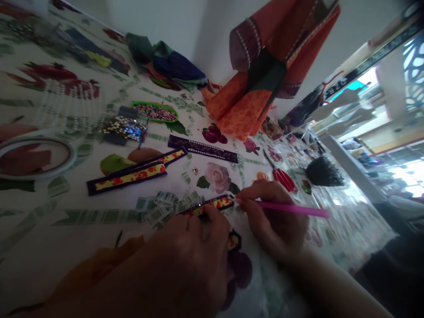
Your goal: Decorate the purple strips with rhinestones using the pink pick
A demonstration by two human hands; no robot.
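Note:
My left hand (pixel 198 247) is closed on a narrow dark strip with a yellow-and-red patterned middle (pixel 223 202), its fingers pressing it near the table. Small pale dots run along the strip's upper edge. My right hand (pixel 278 216) pinches a slim pink pen-like stick (pixel 294 208), its pale tip at the strip's right end. A piece of similar patterned strip (pixel 234 241) shows beside my left fingers, the rest hidden. Two more patterned strips (pixel 129 177) lie overlapping to the left. Beyond them is a dark strip with a row of white beads (pixel 212 149).
A green-rimmed tray of multicoloured beads (pixel 155 111) sits behind glittering sequins (pixel 124 129). White bead strings (pixel 73 104) and a white ring-shaped roll (pixel 71 154) are at left. An orange garment (pixel 238 104) stands at the back. Red-handled scissors (pixel 285 179) and a black piece (pixel 323 171) lie right.

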